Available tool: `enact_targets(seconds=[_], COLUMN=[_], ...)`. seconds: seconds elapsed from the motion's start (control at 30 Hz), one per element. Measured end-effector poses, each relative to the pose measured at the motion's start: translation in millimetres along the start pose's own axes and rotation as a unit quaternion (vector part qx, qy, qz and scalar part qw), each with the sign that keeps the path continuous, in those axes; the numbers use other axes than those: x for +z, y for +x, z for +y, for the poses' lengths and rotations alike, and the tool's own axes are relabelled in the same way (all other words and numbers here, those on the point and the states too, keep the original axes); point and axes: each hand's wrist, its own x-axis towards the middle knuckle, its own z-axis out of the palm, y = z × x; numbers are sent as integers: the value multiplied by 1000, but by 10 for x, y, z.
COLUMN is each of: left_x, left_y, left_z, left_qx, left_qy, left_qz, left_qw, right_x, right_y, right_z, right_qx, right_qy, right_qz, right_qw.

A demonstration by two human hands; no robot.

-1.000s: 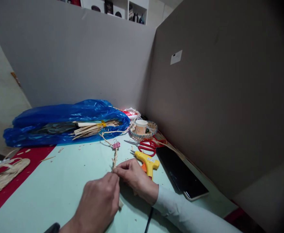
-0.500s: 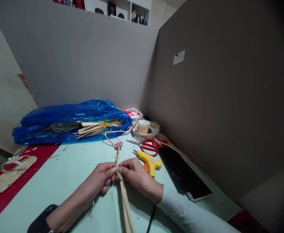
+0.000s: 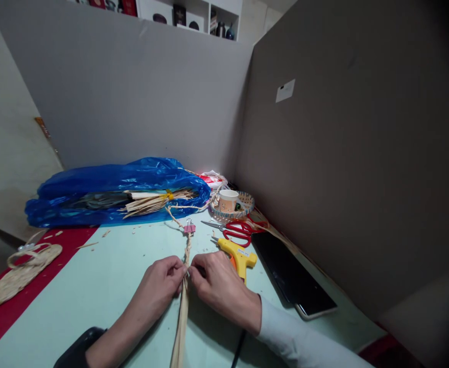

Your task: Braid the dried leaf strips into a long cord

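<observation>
A pale straw-like fibre braid (image 3: pixel 188 249) runs down the table toward me, its upper end caught in a pink binder clip (image 3: pixel 189 228). Below the braided part, loose flat strands (image 3: pixel 181 322) hang down to the bottom edge of the view. My left hand (image 3: pixel 163 281) pinches the fibre from the left, thumb and fingertips pressed together. From the other side my right hand (image 3: pixel 216 283) pinches the same spot, its fingers curled. Both sets of fingertips nearly meet, so the crossing of the strands between them is partly hidden.
Right of the braid lie a yellow glue gun (image 3: pixel 241 255), red-handled scissors (image 3: pixel 239 232) and a black tablet-like device (image 3: pixel 289 276). Behind are a paper cup (image 3: pixel 228 203) in a woven basket (image 3: pixel 249 207) and a blue plastic bag (image 3: pixel 109 176). A woven sandal (image 3: pixel 28 273) lies left.
The loose strands have swung from lower right to lower left. My fingertips have shifted their pinch slightly on the braid, and my right hand's fingers are more curled.
</observation>
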Motion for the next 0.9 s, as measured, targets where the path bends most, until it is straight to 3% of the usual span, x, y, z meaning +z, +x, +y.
enact_targets(seconds=[0.17,0.27,0.47,0.6,0.67,0.77,0.9], left_x=[25,18,-2,-7,-15,-42,-98], left_y=[-34,-36,-38,-34,-41,-54,-60], left_z=[32,33,38,21,18,39,76], left_qx=[-14,-42,-67,-77,-82,-77,-65], left_qy=[-28,-59,-129,-145,-144,-147,-152], left_qz=[0,-12,-40,-48,-52,-58,-70], left_qw=[1000,997,989,985,985,985,984], right_x=[133,190,182,177,171,137,45], right_y=[-62,-109,-169,-182,-179,-159,-103], right_z=[-40,-52,-92,-123,-137,-147,-83], right_qx=[-28,-82,-247,-301,-281,-177,-66], right_qy=[-17,-70,-248,-278,-274,-257,-118], right_qz=[8,11,-32,-33,-28,0,-15], right_qw=[999,994,936,912,919,950,991])
